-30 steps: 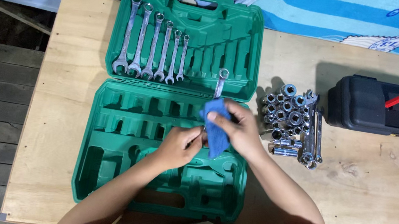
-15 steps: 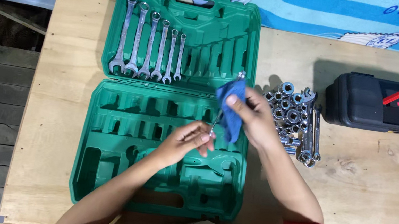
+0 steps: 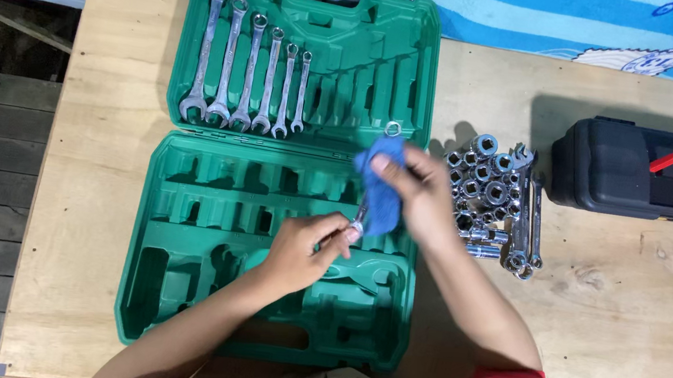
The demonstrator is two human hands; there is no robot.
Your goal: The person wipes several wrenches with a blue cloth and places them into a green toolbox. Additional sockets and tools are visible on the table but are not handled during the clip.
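Fingers of both hands are clamped on one wrench [image 3: 372, 187] held over the open green case [image 3: 192, 283]: the right hand [image 3: 414, 196] wraps a blue cloth [image 3: 379, 184] round its shaft, and the left hand [image 3: 306, 246] pinches its lower end. This looks like mid-wipe. Six wrenches [image 3: 249, 71] sit in the lid; sockets [image 3: 481, 187] lie beside the case.

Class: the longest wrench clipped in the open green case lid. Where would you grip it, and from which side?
Probably mid-shank on the longest wrench, pinched from above, from its free left side: the flat shank faces up in the green case, the next wrench crowds its right.
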